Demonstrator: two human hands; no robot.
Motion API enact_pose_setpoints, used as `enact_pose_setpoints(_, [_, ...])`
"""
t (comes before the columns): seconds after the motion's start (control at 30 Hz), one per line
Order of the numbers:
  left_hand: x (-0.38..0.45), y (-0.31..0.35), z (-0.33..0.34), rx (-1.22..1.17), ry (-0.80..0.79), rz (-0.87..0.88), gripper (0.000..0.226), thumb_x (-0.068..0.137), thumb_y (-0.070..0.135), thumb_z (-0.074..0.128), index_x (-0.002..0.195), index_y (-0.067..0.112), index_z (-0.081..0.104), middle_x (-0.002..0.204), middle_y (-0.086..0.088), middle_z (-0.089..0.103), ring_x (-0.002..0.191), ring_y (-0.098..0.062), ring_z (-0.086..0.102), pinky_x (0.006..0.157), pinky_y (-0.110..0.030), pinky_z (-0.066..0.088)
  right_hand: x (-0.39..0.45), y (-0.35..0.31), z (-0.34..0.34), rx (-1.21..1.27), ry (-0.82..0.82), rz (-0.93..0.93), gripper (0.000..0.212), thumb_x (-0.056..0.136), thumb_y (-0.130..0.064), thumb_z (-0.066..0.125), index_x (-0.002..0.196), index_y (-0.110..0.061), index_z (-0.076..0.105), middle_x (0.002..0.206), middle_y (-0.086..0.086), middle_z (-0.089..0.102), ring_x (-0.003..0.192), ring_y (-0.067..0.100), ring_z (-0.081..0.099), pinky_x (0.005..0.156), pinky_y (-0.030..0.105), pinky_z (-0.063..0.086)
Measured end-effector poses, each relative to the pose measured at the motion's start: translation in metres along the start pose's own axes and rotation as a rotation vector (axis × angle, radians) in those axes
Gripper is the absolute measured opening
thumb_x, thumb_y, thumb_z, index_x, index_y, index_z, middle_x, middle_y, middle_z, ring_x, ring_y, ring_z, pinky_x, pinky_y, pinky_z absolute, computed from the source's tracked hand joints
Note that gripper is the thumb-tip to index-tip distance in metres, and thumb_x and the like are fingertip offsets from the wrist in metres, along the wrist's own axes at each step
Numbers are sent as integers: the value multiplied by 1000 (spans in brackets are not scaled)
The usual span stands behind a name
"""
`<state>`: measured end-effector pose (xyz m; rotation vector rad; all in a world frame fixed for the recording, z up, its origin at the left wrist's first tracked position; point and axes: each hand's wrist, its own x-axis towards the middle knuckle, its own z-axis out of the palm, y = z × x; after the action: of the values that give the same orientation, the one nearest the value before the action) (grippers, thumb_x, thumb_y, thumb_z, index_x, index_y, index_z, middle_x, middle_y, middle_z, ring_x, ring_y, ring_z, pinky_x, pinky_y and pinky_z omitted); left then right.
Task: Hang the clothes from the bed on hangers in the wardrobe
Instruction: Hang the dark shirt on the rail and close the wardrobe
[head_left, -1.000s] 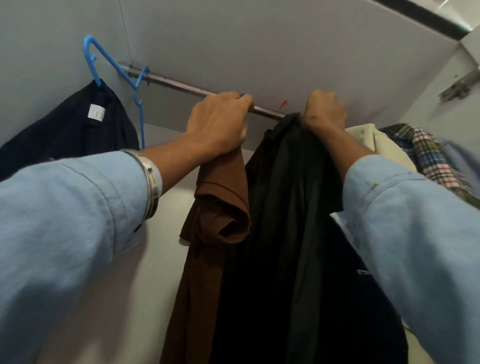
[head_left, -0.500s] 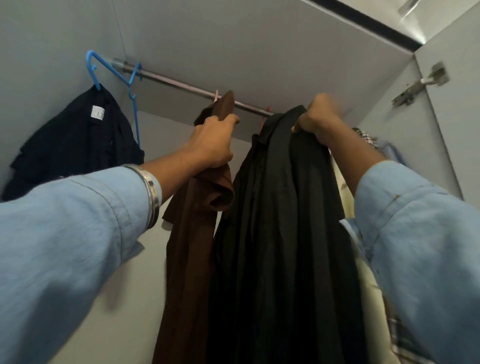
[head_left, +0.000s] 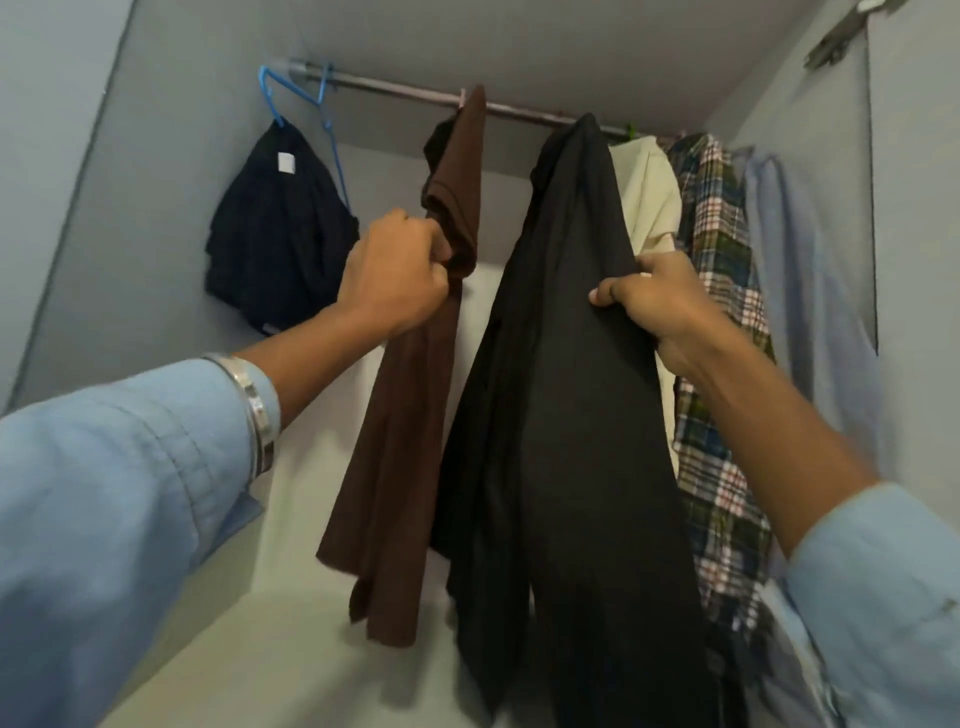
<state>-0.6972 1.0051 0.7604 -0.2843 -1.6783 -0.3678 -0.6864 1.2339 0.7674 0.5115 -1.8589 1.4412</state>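
Head view, inside a grey wardrobe: a person in light-blue sleeves works two garments hanging from the metal wardrobe rail overhead. Left hand, fingers curled tight, grips the bunched sleeve of the brown short-sleeved shirt, which hangs from the rail directly above the hand and drops well below it. Right hand pinches the edge of the long black shirt — thumb on the near face, fingers tucked behind the fabric. The black shirt hangs between the two hands, just beside the brown one, their tops apart on the rail.

A silver metal bangle sits on the left forearm at the cuff. Left of the left hand and higher, a dark navy garment with a white label hangs off a blue plastic hanger at the rail's far end; a second blue plastic hanger dangles bare next to it. Behind the right hand: a cream shirt, touching the black one, then a green, blue and red plaid shirt, then a pale blue shirt near the wardrobe's R wall. Hangers under the brown and black shirts mostly hidden; can't tell their type. Metal door hinge at top R — blurred.
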Motion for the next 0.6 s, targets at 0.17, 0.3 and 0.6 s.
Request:
enact_pose_setpoints(0.17, [-61,-9,-39,-78,-84,-107,18,87,13,57,93,21,72,84,4,68,79,-15,64,76,-31,52,-65,25,5,82,-75,114,31,84,-6,68,113,-14,60,97,2,71,76,10,68,51,18,51])
enact_pose_setpoints(0.3, [-115,-21,-81,-112,-198,-97,14,88,13,62,92,19,73,83,4,66,72,-10,59,74,-27,49,-121,41,14,-132,11,137,44,86,-16,69,127,-17,51,85,-1,67,78,9,63,74,31,53])
enact_pose_setpoints(0.6, [-231,-35,-244,-99,-260,-32,19,82,19,58,91,19,74,82,6,71,70,-11,63,73,-32,54,-288,23,87,-85,-75,78,29,85,-11,70,110,-20,59,65,-1,63,68,13,62,79,32,52])
